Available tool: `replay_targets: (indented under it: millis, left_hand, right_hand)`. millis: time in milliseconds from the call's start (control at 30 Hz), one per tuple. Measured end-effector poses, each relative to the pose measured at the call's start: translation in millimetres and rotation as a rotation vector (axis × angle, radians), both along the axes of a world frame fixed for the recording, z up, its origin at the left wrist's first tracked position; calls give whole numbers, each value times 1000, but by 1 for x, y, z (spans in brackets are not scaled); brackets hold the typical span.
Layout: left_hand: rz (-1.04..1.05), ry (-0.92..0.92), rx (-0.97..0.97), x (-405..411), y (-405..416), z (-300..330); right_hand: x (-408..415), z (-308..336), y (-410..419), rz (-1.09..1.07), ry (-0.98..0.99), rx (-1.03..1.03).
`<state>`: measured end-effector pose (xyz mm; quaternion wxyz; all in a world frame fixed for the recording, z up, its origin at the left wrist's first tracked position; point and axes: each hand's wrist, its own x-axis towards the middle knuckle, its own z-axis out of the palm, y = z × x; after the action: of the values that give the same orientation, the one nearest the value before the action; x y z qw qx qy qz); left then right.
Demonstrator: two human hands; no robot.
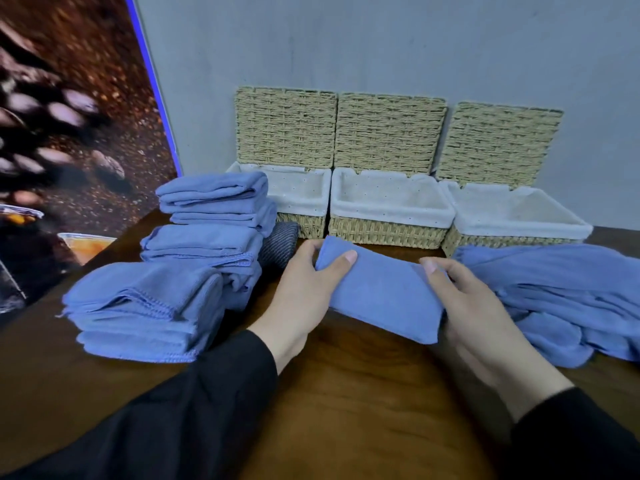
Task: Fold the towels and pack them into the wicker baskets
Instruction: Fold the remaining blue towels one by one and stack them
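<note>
A folded blue towel (381, 289) lies across the middle of the wooden table (363, 393). My left hand (304, 289) grips its left end, thumb on top. My right hand (474, 306) grips its right end. Behind it stand three wicker baskets with white liners and raised lids: the left basket (301, 199), the middle basket (391, 209) and the right basket (519, 220). I see no towels inside them. Stacks of folded blue towels (194, 265) sit at the left. A heap of unfolded blue towels (568, 296) lies at the right.
A dark grey rolled cloth (280, 244) lies between the folded stacks and the left basket. A grey wall runs behind the baskets. A large printed panel (69, 133) with a blue edge leans at the far left.
</note>
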<state>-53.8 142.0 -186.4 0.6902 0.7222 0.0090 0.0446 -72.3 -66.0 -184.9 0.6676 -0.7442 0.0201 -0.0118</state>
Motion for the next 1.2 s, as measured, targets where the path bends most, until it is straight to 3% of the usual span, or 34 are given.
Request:
replay_targets:
  millis: [167,367,733,800,900,1000,1067,1133,1200]
  left_hand:
    - [-1,-6,-11,-13,20,35]
    - [78,-222,204,-23,79,78]
    - [292,-124,244,17,227,80]
    - [298,-81,363,27,239,72]
    - [350,-118,759,28,243,64]
    - [246,-277,876,16,228,63]
    - [159,-200,1032,11,216,63]
    - [215,-169,1202,9,207,65]
    - [316,-313,1191,3,193,75]
  right_hand:
    - [-21,26,6,145,36,228]
    - [-15,57,60,119,-140,216]
    - [56,81,207,196,-408,-402]
    - [69,73,218,163,-452,-576]
    - [72,52,221,127,-657,-848]
    - [71,37,220,201,-857,-865]
    - [70,32,220,270,-868,-920]
    - [69,28,218,317,-827,-932]
    - [64,32,213,309,-820,-845]
